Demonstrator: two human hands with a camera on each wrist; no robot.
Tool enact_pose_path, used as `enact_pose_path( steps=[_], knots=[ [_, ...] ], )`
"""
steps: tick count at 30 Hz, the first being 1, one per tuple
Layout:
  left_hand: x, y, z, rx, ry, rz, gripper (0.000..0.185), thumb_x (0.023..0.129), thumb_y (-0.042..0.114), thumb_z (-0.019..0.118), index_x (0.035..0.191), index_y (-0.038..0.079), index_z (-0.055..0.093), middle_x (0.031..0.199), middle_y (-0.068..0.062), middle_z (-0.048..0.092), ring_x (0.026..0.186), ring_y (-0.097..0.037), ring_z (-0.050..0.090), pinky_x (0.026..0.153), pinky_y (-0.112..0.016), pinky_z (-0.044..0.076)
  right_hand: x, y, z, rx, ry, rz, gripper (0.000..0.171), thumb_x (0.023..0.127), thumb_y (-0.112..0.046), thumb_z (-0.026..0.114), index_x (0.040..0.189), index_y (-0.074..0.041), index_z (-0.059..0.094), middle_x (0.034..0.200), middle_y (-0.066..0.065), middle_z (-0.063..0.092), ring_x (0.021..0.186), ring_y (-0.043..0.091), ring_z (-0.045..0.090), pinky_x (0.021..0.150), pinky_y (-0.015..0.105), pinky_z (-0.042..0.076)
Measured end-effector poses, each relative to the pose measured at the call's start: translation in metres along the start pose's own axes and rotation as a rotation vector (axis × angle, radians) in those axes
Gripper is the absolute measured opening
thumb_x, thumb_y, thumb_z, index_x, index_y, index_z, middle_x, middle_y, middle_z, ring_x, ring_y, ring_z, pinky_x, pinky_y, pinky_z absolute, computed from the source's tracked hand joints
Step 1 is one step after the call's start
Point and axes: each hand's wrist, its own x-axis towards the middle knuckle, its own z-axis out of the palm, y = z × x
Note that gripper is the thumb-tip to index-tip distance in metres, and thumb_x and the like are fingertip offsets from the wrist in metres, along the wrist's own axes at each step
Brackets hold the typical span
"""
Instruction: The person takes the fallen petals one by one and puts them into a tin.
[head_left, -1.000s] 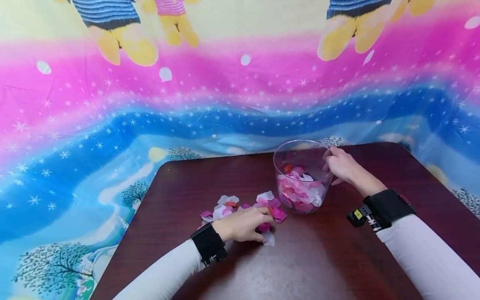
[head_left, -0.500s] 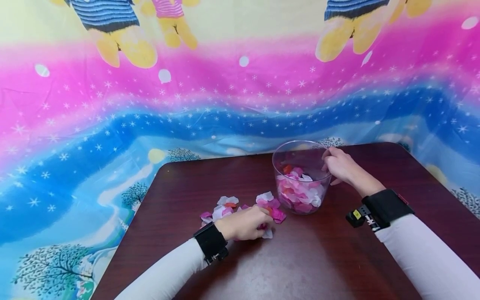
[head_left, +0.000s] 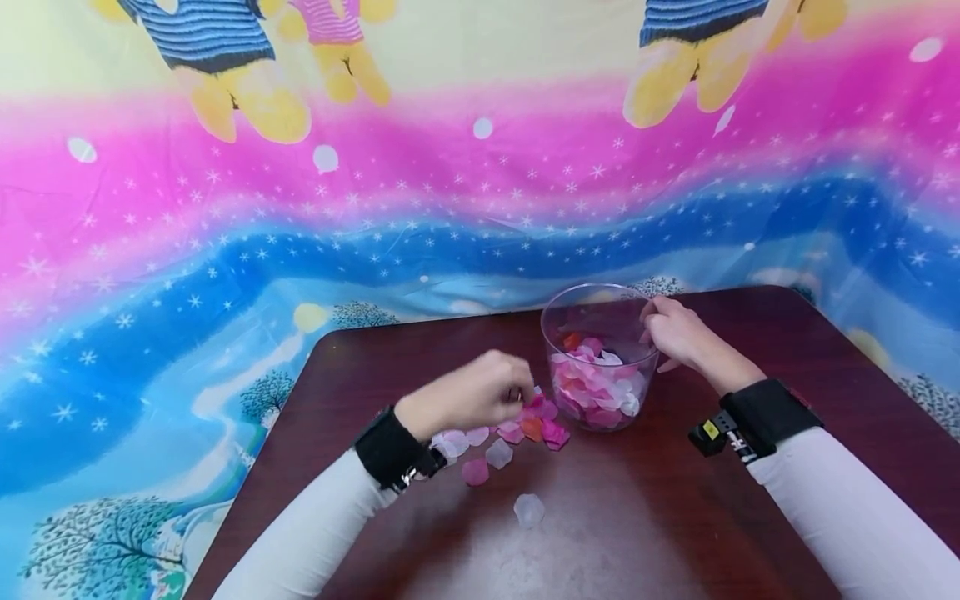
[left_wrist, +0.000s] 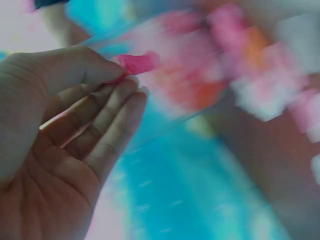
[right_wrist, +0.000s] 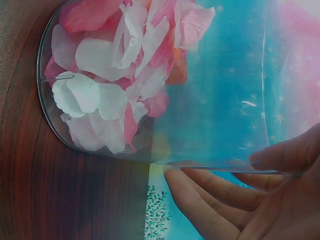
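Between thumb and fingertips my left hand (head_left: 472, 392) pinches a bright pink petal (left_wrist: 137, 63), raised above the loose petals (head_left: 510, 432) on the table. These are pink, white and orange, partly hidden behind the hand and wrist in the head view. A clear plastic bucket (right_wrist: 215, 100) stands upright to the right, its lower part filled with pink, white and orange petals (right_wrist: 105, 55). My right hand (head_left: 678, 333) grips the bucket's right side at the rim, thumb on one face of the wall and fingers on the other.
One white petal (head_left: 529, 510) lies apart, nearer the front of the dark wooden table (head_left: 637, 525). A printed cloth (head_left: 450, 200) with snowflakes hangs behind the table's back edge. Each wrist wears a black strap (head_left: 772, 417) with a small camera.
My left hand has lifted off the pile with a petal and shifted slightly left and up, uncovering petals beneath. The right hand keeps its grip on the bucket.
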Motion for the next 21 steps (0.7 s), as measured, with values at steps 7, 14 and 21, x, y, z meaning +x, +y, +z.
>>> enact_pose_path(
  steps=[7,14,21],
  knots=[
    [0.041,0.006,-0.055,-0.002,0.195,0.075,0.011,0.091,-0.003,0.068,0.094,0.005,0.075,0.094,-0.004,0.068,0.079,-0.012,0.059,0.073,-0.021,0.051,0.000,0.002,0.003,-0.001,-0.006,-0.003,0.042,0.103,-0.013,0.026,0.134,0.012,0.040,0.116,0.035,0.056,0.101,0.044,0.060,0.067,0.048,0.061],
    [0.072,-0.003,-0.050,-0.019,0.109,0.013,0.012,0.097,0.000,0.063,0.097,0.007,0.073,0.094,-0.002,0.064,0.078,-0.011,0.056,0.075,-0.020,0.049,-0.001,0.004,0.006,0.005,-0.012,0.010,0.041,0.103,-0.014,0.027,0.133,0.010,0.041,0.116,0.034,0.056,0.099,0.041,0.061,0.066,0.048,0.061],
    [0.079,-0.012,-0.042,0.016,0.060,-0.023,0.013,0.096,0.001,0.064,0.104,0.006,0.073,0.106,-0.004,0.066,0.089,-0.015,0.061,0.081,-0.021,0.050,0.000,0.001,0.001,0.004,-0.006,0.005,0.041,0.102,-0.013,0.027,0.134,0.011,0.040,0.116,0.034,0.056,0.098,0.041,0.061,0.066,0.048,0.061]
  ],
)
